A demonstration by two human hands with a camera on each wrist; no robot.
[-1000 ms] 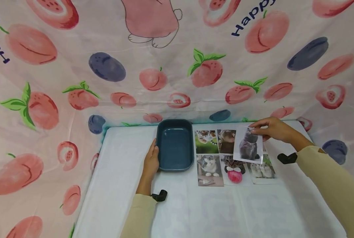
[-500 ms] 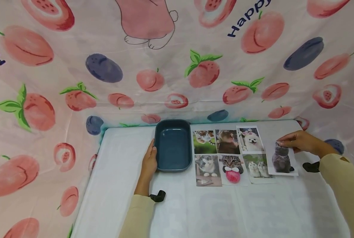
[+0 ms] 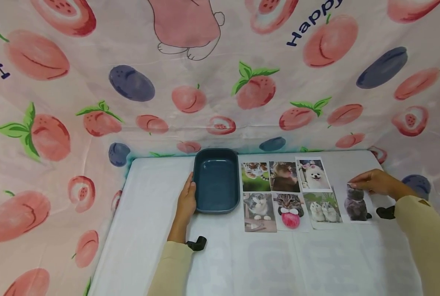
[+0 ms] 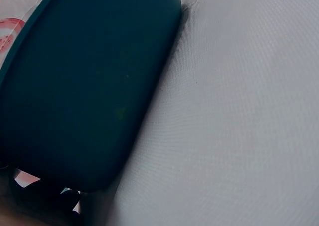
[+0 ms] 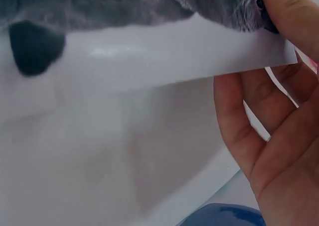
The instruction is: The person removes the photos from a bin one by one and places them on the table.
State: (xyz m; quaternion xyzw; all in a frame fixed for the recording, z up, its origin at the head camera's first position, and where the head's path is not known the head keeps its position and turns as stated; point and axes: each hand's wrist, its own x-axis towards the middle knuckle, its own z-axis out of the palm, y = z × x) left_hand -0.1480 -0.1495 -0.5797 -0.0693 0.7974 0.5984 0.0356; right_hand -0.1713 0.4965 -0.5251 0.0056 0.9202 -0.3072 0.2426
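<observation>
My right hand [image 3: 354,183] pinches the top edge of a grey cat photo [image 3: 356,204], which lies low on the white table [image 3: 264,263] at the right end of the front row of photos. The right wrist view shows the same grey cat photo [image 5: 149,52] held between thumb and fingers [image 5: 264,131]. Several animal photos form a grid: tiger cubs [image 3: 255,176], a brown animal [image 3: 283,176], a white dog [image 3: 313,174], a cat [image 3: 259,205], a tabby with a red ball [image 3: 290,207], two white kittens [image 3: 323,207]. My left hand [image 3: 187,196] rests against the left side of an empty blue tray [image 3: 217,181].
Peach-patterned fabric [image 3: 220,82] walls in the table at the back and both sides. The left wrist view shows only the tray's dark wall [image 4: 84,81] and the white cloth [image 4: 239,136]. Bare table lies in front of the photos and left of the tray.
My right hand carried the grey cat photo from over the white dog photo to the right and down beside the kittens photo, uncovering the dog photo. The left hand stayed put.
</observation>
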